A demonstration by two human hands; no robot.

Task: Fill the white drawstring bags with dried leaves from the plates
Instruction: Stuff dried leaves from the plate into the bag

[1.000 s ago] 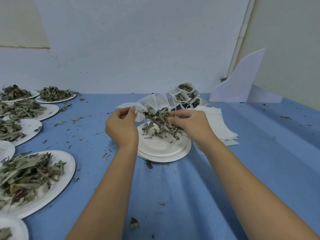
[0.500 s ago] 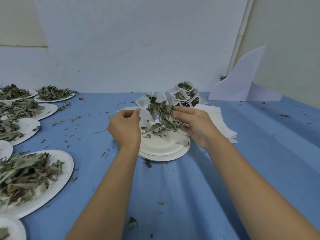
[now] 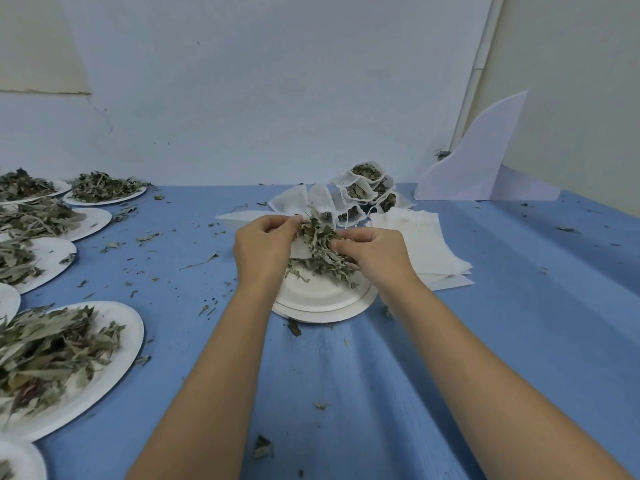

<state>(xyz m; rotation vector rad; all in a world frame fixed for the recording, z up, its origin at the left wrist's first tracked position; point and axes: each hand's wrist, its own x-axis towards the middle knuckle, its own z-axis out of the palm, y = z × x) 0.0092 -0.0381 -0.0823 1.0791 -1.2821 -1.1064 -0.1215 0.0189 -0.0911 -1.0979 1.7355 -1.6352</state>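
The left hand (image 3: 265,245) and right hand (image 3: 375,252) have been drawn closer over the white paper plates (image 3: 322,303): a white drawstring bag (image 3: 298,251) is pinched by the left, a grey-green dried-leaf clump (image 3: 320,237) gripped by the right. A blue tablecloth (image 3: 346,375) is backed by a pale wall (image 3: 277,98).

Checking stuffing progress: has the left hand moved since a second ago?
Yes: left hand moved right, now overlapping the plate's left rim, closing on the leaves.
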